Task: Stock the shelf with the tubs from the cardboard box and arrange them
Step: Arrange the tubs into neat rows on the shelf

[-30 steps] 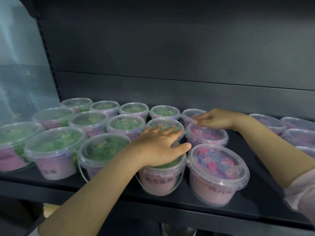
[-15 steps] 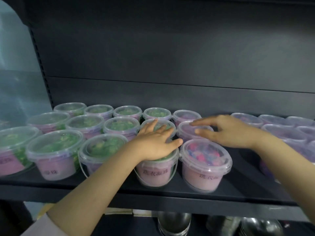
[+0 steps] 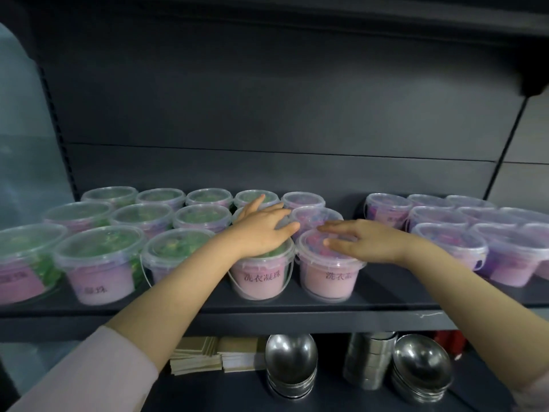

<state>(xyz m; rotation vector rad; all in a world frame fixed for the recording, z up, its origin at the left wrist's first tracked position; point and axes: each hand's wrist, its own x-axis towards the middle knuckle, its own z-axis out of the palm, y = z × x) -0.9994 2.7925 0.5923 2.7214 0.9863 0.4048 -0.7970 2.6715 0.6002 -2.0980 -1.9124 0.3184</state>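
Clear lidded tubs with pink labels stand in rows on the dark shelf (image 3: 267,310). My left hand (image 3: 261,230) lies flat, fingers spread, on the lid of a front-row green-filled tub (image 3: 261,276). Beside it, touching on the right, stands a tub of pink and blue beads (image 3: 328,276); my right hand (image 3: 365,242) rests palm down on its lid with the fingers apart. Several green-filled tubs (image 3: 101,263) fill the shelf's left side. Several purple-filled tubs (image 3: 448,248) stand at the right. The cardboard box is out of view.
A strip of bare shelf (image 3: 398,288) separates the middle tubs from the right group. On the shelf below sit stacked steel bowls (image 3: 291,361), another bowl stack (image 3: 421,370), steel tins (image 3: 368,361) and piles of flat cards (image 3: 208,355). The shelf above overhangs at the top.
My right hand has come forward from the back-row tubs onto the front pink-and-blue tub's lid. My left hand stays on the green tub. The view has pulled back and lower.
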